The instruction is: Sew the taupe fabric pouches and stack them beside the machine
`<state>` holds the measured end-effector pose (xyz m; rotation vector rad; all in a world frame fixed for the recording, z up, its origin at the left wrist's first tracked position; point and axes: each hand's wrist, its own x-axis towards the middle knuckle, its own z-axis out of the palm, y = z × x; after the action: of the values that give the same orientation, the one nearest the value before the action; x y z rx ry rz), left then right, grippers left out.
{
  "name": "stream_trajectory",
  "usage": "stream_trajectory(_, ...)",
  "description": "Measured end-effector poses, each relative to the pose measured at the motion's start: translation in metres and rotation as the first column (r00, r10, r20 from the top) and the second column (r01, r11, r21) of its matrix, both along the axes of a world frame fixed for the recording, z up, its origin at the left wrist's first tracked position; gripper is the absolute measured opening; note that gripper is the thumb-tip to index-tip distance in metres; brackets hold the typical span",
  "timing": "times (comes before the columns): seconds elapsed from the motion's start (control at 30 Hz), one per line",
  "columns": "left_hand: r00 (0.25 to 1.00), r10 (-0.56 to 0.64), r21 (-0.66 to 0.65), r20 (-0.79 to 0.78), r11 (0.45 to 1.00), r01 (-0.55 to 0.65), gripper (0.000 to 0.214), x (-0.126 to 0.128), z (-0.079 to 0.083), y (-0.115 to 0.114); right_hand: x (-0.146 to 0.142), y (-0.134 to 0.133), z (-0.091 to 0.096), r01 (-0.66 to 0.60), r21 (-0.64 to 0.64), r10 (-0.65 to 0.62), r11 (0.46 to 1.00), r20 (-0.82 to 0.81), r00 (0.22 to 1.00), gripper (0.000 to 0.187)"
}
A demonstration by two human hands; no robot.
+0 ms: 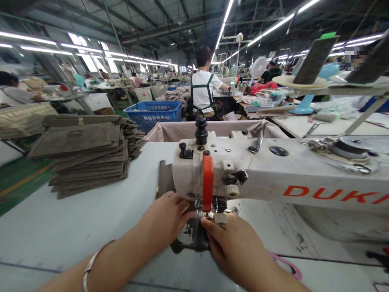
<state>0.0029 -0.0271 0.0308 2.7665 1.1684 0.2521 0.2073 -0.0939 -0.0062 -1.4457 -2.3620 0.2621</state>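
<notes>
A white sewing machine point(258, 178) with an orange guard point(208, 182) stands in front of me. Partly behind its head lies a grey-brown fabric piece point(165, 178), reaching in under the needle area. My left hand point(165, 215), wearing a ring and a bracelet, is closed on the near edge of this piece, left of the needle. Close to the presser foot, my right hand point(232, 239) has its thumb and fingers drawn together; what they hold is hidden. Below the fingertips shows the worn dark machine bed plate point(194, 239).
At left on the white table point(121, 227) sits a tall stack of grey-brown fabric pieces point(88, 154). Pink scissors handles point(288, 265) lie by my right forearm. Behind the machine are a cloth-lined bin point(182, 130), a blue crate point(154, 113) and a seated co-worker point(203, 89). Thread cones point(316, 61) stand at right.
</notes>
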Motion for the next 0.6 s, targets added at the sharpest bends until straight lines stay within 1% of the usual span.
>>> stream_trajectory(0.07,0.999,0.010,-0.138,-0.034,0.990,-0.014,0.020,-0.004,0.008,-0.013,0.004,0.000,0.000,-0.051,-0.023,0.051,0.998,-0.013,0.999,0.034)
stream_trajectory(0.13,0.999,-0.031,-0.192,0.014,0.981,0.033,0.022,-0.009,0.010,-0.024,0.007,0.000,0.001,-0.102,-0.032,0.101,0.994,-0.022,0.995,0.037)
stream_trajectory(0.23,0.993,-0.059,-0.159,0.101,0.984,0.075,0.019,-0.014,0.004,-0.034,0.006,-0.001,0.005,-0.162,-0.042,0.161,0.986,-0.015,0.987,0.040)
stream_trajectory(0.3,0.990,-0.057,-0.148,0.126,0.986,0.075,0.019,-0.017,-0.001,-0.037,0.003,-0.001,0.009,-0.175,-0.048,0.175,0.983,0.003,0.985,0.037)
stream_trajectory(0.33,0.990,-0.056,-0.148,0.127,0.986,0.075,0.023,-0.018,-0.003,-0.038,0.000,-0.002,0.010,-0.167,-0.046,0.167,0.985,0.011,0.986,0.035)
stream_trajectory(0.43,0.992,-0.079,-0.144,0.096,0.985,0.093,0.043,-0.021,-0.005,-0.039,-0.005,-0.003,0.010,-0.146,-0.033,0.147,0.989,0.026,0.989,0.030)
stream_trajectory(0.6,0.978,-0.208,-0.143,0.010,0.968,0.208,0.082,-0.024,-0.004,-0.048,-0.002,-0.004,0.002,-0.136,-0.002,0.136,0.991,0.019,0.990,0.029)
